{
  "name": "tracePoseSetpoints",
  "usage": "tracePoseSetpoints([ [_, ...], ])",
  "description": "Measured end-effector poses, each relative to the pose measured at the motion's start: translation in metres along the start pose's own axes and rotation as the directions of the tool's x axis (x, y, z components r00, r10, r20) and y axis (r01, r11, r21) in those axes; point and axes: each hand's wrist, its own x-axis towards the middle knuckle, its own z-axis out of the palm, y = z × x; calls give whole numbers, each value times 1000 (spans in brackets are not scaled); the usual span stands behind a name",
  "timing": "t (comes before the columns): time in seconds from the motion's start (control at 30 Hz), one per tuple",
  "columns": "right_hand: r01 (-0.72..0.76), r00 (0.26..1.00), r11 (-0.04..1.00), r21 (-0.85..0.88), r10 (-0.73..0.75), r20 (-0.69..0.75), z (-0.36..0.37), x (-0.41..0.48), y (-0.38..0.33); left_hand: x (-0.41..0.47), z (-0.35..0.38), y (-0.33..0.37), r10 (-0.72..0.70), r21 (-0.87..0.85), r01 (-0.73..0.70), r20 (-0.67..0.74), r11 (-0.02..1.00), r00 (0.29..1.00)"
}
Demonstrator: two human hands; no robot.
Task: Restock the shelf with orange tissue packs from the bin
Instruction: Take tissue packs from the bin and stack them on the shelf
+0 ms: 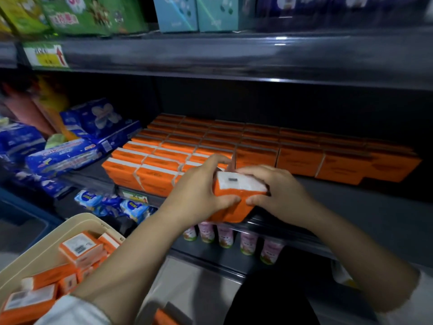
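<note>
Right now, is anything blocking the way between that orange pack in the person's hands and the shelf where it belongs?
Nothing visible blocks it. The left hand and right hand hold the orange pack just before the shelf edge. Behind it stand rows of orange packs; bare shelf lies open to the right.

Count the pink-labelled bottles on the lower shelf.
5 pink-labelled bottles in a row under the orange packs' shelf. More may be hidden behind the hands.

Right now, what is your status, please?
Left hand and right hand both grip one orange tissue pack at shelf front. Bin holds more packs. Nothing blocking.
</note>
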Motion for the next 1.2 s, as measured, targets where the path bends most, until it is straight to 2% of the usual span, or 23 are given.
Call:
tracePoseSetpoints([
  [0.07, -67, 991, 997, 45, 71, -115, 3, -8, 11, 2, 6, -2, 7, 13, -8, 44, 1000, 999],
  [0.17, -211, 935, 934, 288, 279, -220, 8, -19, 43, 5, 13, -18, -18, 210, 3, 71, 978, 997],
  [0.27, -333, 811, 776, 536, 526, -257, 18, -24, 77, 5, 20, -42, -91, 373, 70, 39, 925, 995],
  [0.4, -446, 668, 630, 635, 707, -232, 36, -18, 96, 6, 29, -59, -152, 452, 98, 83, 886, 985],
  [0.5, -499, 643, 658, 564, 717, -269, 48, -11, 97, 5, 32, -65, -158, 438, 105, 86, 893, 984],
  [0.6, -550, 654, 751, 365, 659, -371, 61, -9, 106, 5, 31, -69, -150, 420, 107, 69, 901, 986],
  [0.67, -576, 657, 763, 294, 645, -390, 67, -6, 114, 4, 32, -70, -144, 396, 109, 60, 912, 988],
  [0.77, -588, 644, 737, 332, 676, -359, 71, 8, 116, 2, 33, -72, -133, 361, 114, 27, 925, 991],
  [0.9, -549, 624, 749, 371, 662, -415, 74, 30, 110, 0, 34, -74, -118, 347, 105, 15, 932, 993],
  [1.03, -542, 592, 721, 431, 692, -413, 79, 43, 112, 0, 34, -76, -112, 351, 96, 26, 931, 993],
  [1.2, -561, 587, 729, 391, 684, -434, 80, 48, 114, 0, 35, -78, -116, 352, 91, 50, 932, 992],
])
